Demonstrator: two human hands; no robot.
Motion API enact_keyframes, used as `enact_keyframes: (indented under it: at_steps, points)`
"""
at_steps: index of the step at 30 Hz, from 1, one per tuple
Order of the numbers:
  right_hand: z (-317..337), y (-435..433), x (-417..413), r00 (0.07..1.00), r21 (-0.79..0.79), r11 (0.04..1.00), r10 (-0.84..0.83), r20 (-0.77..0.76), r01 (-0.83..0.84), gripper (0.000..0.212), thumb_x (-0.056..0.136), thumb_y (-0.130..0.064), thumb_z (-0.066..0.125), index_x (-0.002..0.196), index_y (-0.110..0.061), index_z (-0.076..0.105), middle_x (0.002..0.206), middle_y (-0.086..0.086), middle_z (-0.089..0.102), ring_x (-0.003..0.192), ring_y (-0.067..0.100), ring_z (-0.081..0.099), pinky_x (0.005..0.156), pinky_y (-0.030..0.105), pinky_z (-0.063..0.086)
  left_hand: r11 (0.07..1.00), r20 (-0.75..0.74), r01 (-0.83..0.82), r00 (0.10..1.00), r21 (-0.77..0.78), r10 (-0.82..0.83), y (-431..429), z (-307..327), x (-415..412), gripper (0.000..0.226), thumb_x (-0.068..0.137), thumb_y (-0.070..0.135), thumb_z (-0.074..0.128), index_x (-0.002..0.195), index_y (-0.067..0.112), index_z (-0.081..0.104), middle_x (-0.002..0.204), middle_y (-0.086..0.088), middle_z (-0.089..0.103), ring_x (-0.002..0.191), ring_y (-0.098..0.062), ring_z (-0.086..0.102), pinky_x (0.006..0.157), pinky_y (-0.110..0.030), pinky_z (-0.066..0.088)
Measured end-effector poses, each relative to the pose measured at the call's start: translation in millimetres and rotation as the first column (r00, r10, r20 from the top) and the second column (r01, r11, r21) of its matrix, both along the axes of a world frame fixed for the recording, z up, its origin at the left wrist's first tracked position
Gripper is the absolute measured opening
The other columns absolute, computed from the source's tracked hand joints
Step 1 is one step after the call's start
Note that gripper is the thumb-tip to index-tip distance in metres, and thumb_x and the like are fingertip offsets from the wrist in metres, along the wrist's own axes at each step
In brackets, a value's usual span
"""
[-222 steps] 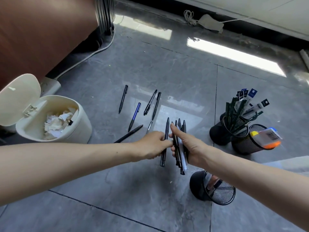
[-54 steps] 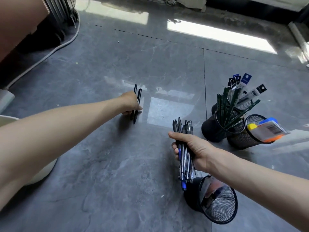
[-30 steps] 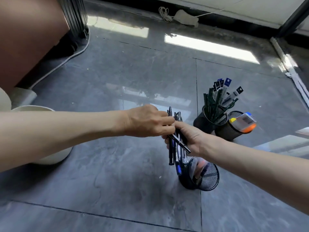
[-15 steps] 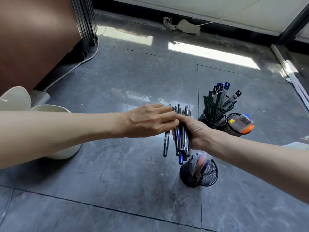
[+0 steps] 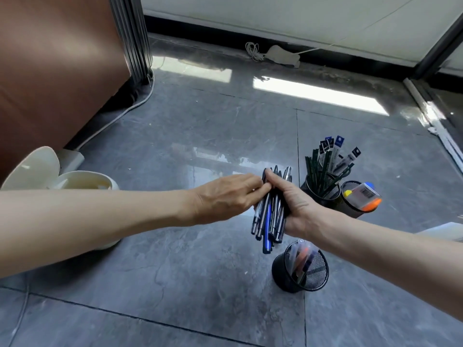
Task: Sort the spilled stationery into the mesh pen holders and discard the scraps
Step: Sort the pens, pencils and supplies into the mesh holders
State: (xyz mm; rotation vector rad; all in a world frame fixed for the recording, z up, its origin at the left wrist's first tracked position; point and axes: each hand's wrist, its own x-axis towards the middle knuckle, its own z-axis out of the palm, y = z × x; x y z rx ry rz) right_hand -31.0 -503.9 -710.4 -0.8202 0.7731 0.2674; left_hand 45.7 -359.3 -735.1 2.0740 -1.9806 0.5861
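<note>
Black-and-blue bundle of pens (image 5: 269,216) is gripped upright in the right hand (image 5: 298,204), with the left hand (image 5: 230,196) pressing straight fingers against its side (gathering looks done). Next, I judge, lower it into the near mesh holder (image 5: 280,274) just below. The rim is narrow, and the floor (image 5: 200,271) around it is open.

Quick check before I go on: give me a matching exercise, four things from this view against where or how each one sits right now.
Things:
1. bundle of pens
2. nearest mesh holder
3. cream bin
4. holder with green pencils

Places or states:
A. lid open, at the far left, behind the left forearm
B. on the floor under the right wrist, a few pens inside
C. gripped in the right hand, fingers of the left hand touching it
D. beside the holder with the orange and yellow pack

Pairs: 1-C, 2-B, 3-A, 4-D
</note>
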Motion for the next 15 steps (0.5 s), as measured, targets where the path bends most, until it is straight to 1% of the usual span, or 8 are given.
enact_keyframes:
  at_steps: [2, 4, 5, 7, 9, 10, 12, 15]
  points:
    - [6, -5, -1, 0.999, -0.021, 0.999, 0.043, 0.001, -0.042, 0.023, 0.081, -0.023, 0.072, 0.071, -0.003, 0.066, 0.06, 0.008, 0.064, 0.05, 0.019, 0.063, 0.052, 0.025, 0.056, 1.0, -0.033, -0.012, 0.999, 0.011, 0.012, -2, 5, -1, 0.032, 0.085, -0.009, 0.039, 0.113, -0.01, 0.056, 0.082, -0.016, 0.058, 0.064, -0.027, 0.054, 0.059, -0.038, 0.052]
    - [14, -15, -3, 0.993, -0.124, 0.985, 0.119, -0.017, -0.12, 0.015, 0.077, -0.017, 0.073, 0.074, -0.004, 0.066, 0.061, 0.008, 0.064, 0.051, 0.017, 0.063, 0.053, 0.024, 0.055, 0.999, -0.18, -0.02, 0.983, 0.036, 0.026, -4, 16, -10, 0.045, 0.078, -0.012, 0.032, 0.113, 0.0, 0.058, 0.085, -0.012, 0.06, 0.069, -0.026, 0.054, 0.063, -0.038, 0.051]
    - [17, -21, -5, 0.985, -0.225, 0.959, 0.167, -0.04, -0.172, 0.013, 0.075, -0.014, 0.074, 0.075, -0.004, 0.066, 0.061, 0.008, 0.065, 0.051, 0.017, 0.063, 0.053, 0.025, 0.054, 0.997, -0.324, -0.044, 0.944, 0.058, 0.06, -6, 22, -17, 0.058, 0.074, -0.014, 0.03, 0.121, 0.012, 0.052, 0.091, -0.009, 0.06, 0.074, -0.024, 0.054, 0.067, -0.035, 0.05]
    - [22, -33, -9, 0.975, -0.41, 0.885, 0.208, -0.074, -0.22, 0.013, 0.072, -0.01, 0.075, 0.071, -0.002, 0.065, 0.059, 0.008, 0.064, 0.05, 0.017, 0.062, 0.053, 0.025, 0.052, 0.982, -0.599, -0.119, 0.779, 0.148, 0.185, -13, 26, -31, 0.073, 0.072, -0.015, 0.028, 0.127, 0.034, 0.033, 0.108, -0.006, 0.057, 0.091, -0.023, 0.053, 0.08, -0.035, 0.047]
    - [27, -46, -18, 0.987, -0.514, 0.844, 0.154, -0.04, -0.152, 0.015, 0.07, -0.007, 0.076, 0.066, -0.001, 0.064, 0.058, 0.01, 0.061, 0.048, 0.018, 0.059, 0.053, 0.026, 0.051, 0.96, -0.73, -0.152, 0.624, 0.237, 0.279, -27, 31, -44, 0.056, 0.075, -0.013, 0.027, 0.119, 0.022, 0.034, 0.122, -0.006, 0.052, 0.104, -0.02, 0.05, 0.09, -0.036, 0.043]
    - [27, -50, -24, 0.993, -0.551, 0.828, 0.118, -0.009, -0.103, 0.015, 0.07, -0.006, 0.076, 0.067, 0.001, 0.063, 0.059, 0.012, 0.06, 0.047, 0.018, 0.058, 0.052, 0.026, 0.049, 0.958, -0.763, -0.156, 0.58, 0.241, 0.286, -35, 33, -50, 0.048, 0.077, -0.012, 0.028, 0.115, 0.016, 0.035, 0.122, -0.005, 0.05, 0.105, -0.016, 0.047, 0.092, -0.031, 0.041]
    - [26, -58, -37, 0.997, -0.599, 0.801, 0.025, 0.075, 0.025, 0.017, 0.073, -0.004, 0.075, 0.077, 0.005, 0.061, 0.063, 0.016, 0.058, 0.045, 0.018, 0.057, 0.047, 0.025, 0.048, 0.96, -0.807, -0.153, 0.519, 0.236, 0.281, -49, 35, -60, 0.036, 0.081, -0.01, 0.031, 0.108, 0.014, 0.037, 0.112, 0.0, 0.048, 0.102, -0.012, 0.046, 0.09, -0.026, 0.039]
    - [18, -59, -58, 0.96, -0.682, 0.68, -0.137, 0.243, 0.27, 0.012, 0.078, 0.002, 0.069, 0.084, 0.005, 0.059, 0.063, 0.015, 0.057, 0.046, 0.017, 0.056, 0.047, 0.024, 0.05, 0.93, -0.816, -0.188, 0.446, 0.317, 0.369, -66, 22, -69, 0.025, 0.084, -0.003, 0.036, 0.099, 0.018, 0.036, 0.104, 0.001, 0.047, 0.099, -0.018, 0.051, 0.086, -0.034, 0.045]
